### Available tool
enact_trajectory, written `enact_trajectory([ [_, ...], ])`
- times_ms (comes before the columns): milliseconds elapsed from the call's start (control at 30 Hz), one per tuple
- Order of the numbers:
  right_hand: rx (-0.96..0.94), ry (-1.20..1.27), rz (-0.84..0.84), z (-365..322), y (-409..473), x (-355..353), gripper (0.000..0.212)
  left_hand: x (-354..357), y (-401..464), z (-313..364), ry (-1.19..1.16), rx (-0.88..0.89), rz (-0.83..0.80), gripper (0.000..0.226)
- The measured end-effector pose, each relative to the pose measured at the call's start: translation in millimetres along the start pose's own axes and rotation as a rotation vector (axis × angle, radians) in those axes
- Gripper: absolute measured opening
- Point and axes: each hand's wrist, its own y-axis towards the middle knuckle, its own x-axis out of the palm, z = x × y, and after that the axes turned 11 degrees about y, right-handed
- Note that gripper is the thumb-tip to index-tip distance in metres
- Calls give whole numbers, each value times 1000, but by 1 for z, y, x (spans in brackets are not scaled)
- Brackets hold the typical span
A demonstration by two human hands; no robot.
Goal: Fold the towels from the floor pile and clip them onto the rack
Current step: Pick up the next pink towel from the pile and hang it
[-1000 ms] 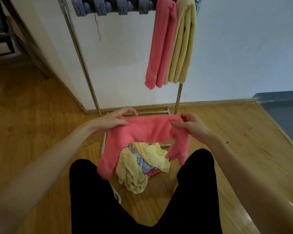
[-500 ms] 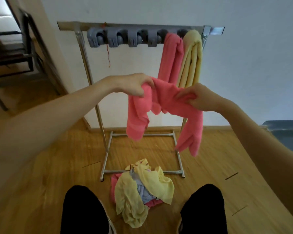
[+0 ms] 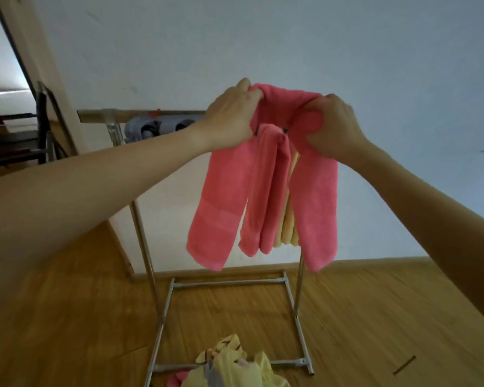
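I hold a pink towel up in front of the rack, bunched along its top, with both ends hanging down. My left hand grips its top left part and my right hand grips its top right part. Behind it, a folded pink towel and a folded yellow towel hang clipped on the metal rack. Grey clips sit on the rail to the left of my hands. The floor pile of yellow, pale and pink towels lies at the bottom edge.
The rack's base frame stands on the wooden floor against a white wall. A dark chair or shelf frame is at the far left by a doorway.
I have raised the pink towel from chest height up to the rail, and my hands have drawn closer together. My view has tilted upward, so the floor pile has dropped to the bottom edge.
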Motion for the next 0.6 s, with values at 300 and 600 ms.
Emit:
enact_trajectory([
  [300,-172,-314,173,36,6,84,51,49,18,17,198,-24,104,60],
  [600,-83,-138,250,55,-19,119,59,88,8,14,278,78,178,74],
])
